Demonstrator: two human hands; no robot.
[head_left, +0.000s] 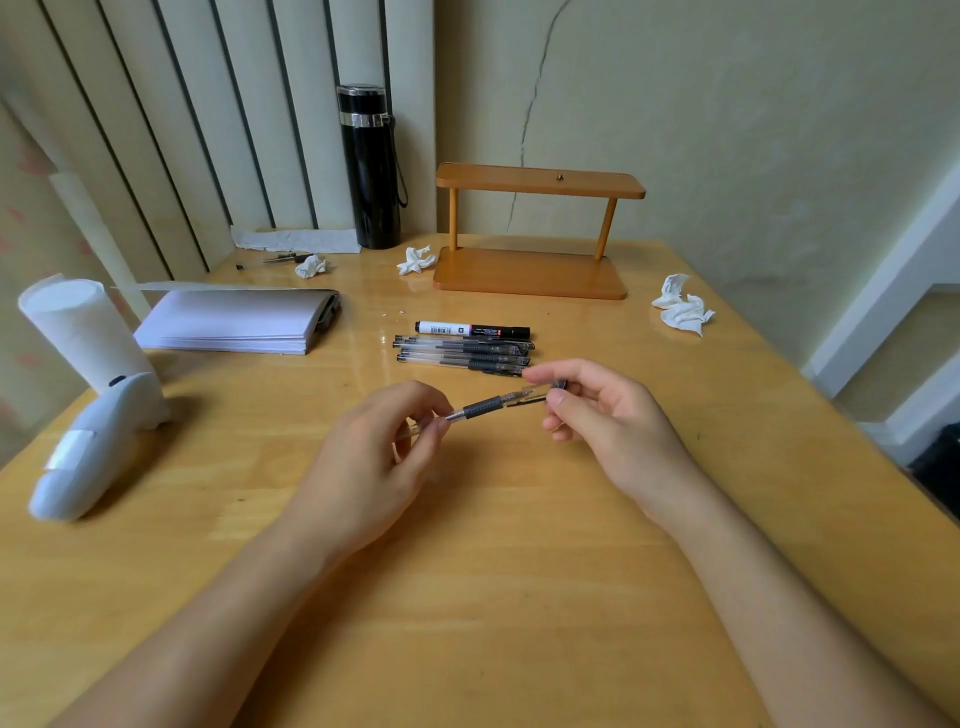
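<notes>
A gel pen (480, 408) is held just above the middle of the tabletop (467, 597), between the two hands and a little in front of a row of similar pens (462, 356). It has a clear plastic barrel with a black ribbed rubber grip near the writing end, and it slopes up slightly toward the right. The left hand (374, 457) pinches the clear barrel between thumb and curled fingers. The right hand (613, 415) pinches the cap (540, 391), a clear sleeve with a dark end and a thin dark clip. The cap sits at the pen's tip. It seems partly slid over the point, though motion blur makes that hard to confirm. A black-and-white marker (472, 330) lies just behind the row.
</notes>
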